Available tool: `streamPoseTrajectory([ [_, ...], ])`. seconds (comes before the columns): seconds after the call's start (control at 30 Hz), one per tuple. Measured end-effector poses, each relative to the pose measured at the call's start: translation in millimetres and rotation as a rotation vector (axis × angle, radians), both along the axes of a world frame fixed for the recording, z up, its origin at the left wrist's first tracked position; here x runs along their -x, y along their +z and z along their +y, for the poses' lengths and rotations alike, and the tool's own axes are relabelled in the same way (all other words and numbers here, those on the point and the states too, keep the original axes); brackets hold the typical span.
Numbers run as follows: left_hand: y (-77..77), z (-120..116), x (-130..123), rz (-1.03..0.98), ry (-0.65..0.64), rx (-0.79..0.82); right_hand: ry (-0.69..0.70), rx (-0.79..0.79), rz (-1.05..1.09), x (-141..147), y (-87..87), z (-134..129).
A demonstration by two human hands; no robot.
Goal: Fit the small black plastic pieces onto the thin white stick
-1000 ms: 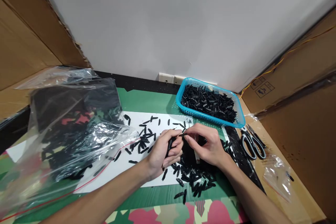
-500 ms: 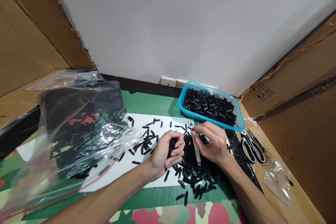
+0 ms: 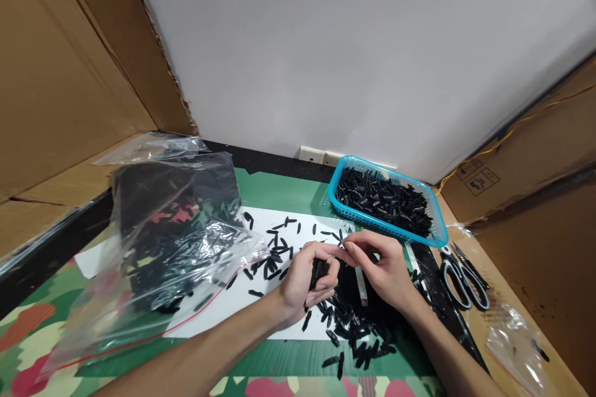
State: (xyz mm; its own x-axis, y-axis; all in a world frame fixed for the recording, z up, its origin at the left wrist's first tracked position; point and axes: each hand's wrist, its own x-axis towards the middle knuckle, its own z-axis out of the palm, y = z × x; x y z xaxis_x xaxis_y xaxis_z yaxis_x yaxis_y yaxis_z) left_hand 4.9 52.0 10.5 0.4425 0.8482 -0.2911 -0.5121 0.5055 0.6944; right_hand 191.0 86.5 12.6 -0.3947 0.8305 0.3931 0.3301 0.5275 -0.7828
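My left hand (image 3: 295,282) is curled round a small bundle of black strips (image 3: 318,273), whose dark ends show between thumb and fingers. Thumb and forefinger of my right hand (image 3: 384,267) are pinched together, meeting the left fingertips. Whatever sits in that pinch is too small to make out. Below both hands, loose black strips (image 3: 361,332) lie heaped on a white sheet (image 3: 228,316) and spill past its front edge. More strips (image 3: 277,251) are scattered on the sheet left of my hands. A blue plastic basket (image 3: 382,223) full of similar strips stands behind my right hand.
A clear zip bag (image 3: 186,273) with black contents spreads across the left side. Scissors (image 3: 460,279) and a small clear bag (image 3: 519,344) lie at the right. Cardboard walls (image 3: 69,56) flank the work surface, with a grey wall (image 3: 298,43) behind.
My right hand, earlier apart from the left with a thin black strip at its fingertips, has come over to touch the left fingers. The whole view has shifted slightly leftward.
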Motion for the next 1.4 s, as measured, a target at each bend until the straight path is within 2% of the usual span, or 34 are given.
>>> streamPoseTrajectory([
  [0.07,0.2,0,0,0.018,-0.006,-0.003,0.000,0.063,0.055,0,3.3,0],
  [0.2,-0.4,1,0,0.022,-0.053,-0.008,0.016,-0.004,0.082,-4,13.6,-1],
  [0.43,1.3,2,1,-0.030,-0.153,-0.055,0.209,0.066,-0.059,-2,17.6,-2],
  [0.7,3.6,2,4,-0.011,-0.183,-0.051,0.353,0.222,0.022,-10,16.7,7],
  [0.83,4.4,2,3,-0.004,-0.148,-0.032,0.333,0.324,0.035,-11,15.9,7],
  [1.03,1.4,6,-2,0.049,0.043,0.023,0.295,0.370,0.131,-8,12.9,4],
  [1.23,2.8,4,-2,0.052,0.011,-0.034,0.054,0.319,0.253,-8,8.2,8],
  [1.4,4.8,3,0,0.012,0.010,-0.049,0.066,0.423,0.357,-10,6.3,13],
])
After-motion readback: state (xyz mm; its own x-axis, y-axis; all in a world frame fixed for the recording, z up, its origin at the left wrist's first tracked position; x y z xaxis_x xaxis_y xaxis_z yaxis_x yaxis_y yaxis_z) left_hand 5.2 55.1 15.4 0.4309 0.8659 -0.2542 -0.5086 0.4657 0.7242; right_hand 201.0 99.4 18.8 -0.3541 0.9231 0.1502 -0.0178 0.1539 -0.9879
